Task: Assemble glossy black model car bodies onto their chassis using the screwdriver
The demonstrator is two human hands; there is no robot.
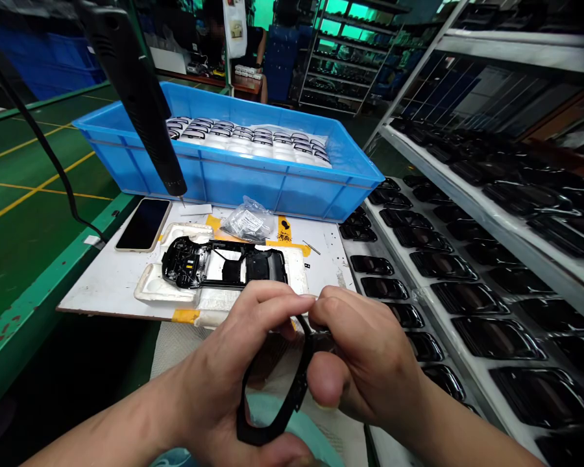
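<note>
Head view: left hand [233,344] and right hand [372,344], fingers clamped on black frame [296,389], hold it off near edge of bench [97,279], black car chassis [268,266] sitting in white foam holder [168,293] along that edge.

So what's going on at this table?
A person holds a black frame in both bare hands, the left hand and right hand close together. Beyond them, a black chassis lies on white foam on the table. A blue bin of parts stands behind it.
</note>
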